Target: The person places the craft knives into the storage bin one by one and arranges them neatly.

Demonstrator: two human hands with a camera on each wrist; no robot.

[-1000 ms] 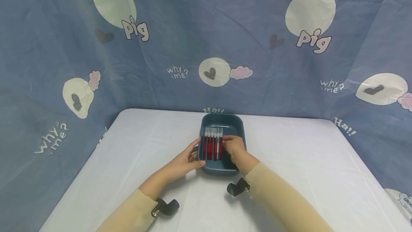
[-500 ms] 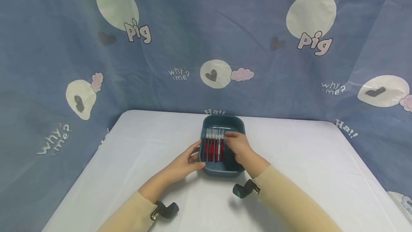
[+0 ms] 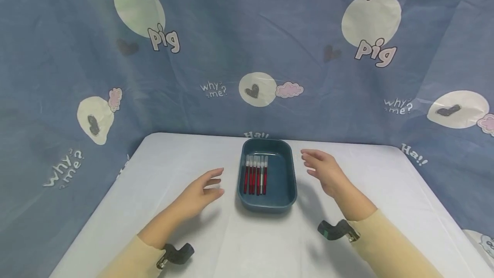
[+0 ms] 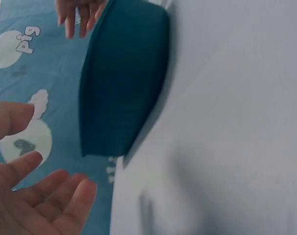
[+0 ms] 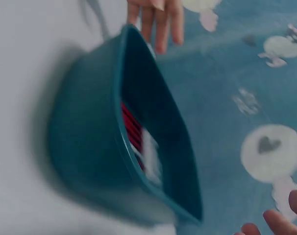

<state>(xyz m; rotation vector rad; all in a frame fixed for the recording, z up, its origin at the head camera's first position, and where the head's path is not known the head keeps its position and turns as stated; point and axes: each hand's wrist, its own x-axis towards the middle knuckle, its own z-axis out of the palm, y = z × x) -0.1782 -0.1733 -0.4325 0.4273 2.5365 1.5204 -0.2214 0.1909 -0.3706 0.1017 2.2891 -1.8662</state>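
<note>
A dark teal tray [image 3: 266,206] stands on the white table. On its left side lies a row of several slim pen-shaped tools [image 3: 253,177], most with red barrels and one silvery, all with pale translucent caps at the far end. My left hand [image 3: 197,194] hovers left of the tray, apart from it, with fingers spread and nothing in it. On the other side my right hand [image 3: 326,170] is raised beside the far right rim, its fingers loosely extended and holding nothing. In the right wrist view the red barrels [image 5: 131,128] show inside the tray.
White cloth covers the table [image 3: 366,183]. Behind it hangs a blue curtain [image 3: 308,110] with pig and cloud prints. A dark wrist camera [image 3: 179,254] sticks out at the left sleeve, and another camera [image 3: 333,230] at the right sleeve.
My left hand has let go of the tray's left rim and drawn back leftward. My right hand has left the tools, come out of the tray and moved right. The row of tools stays in place.
</note>
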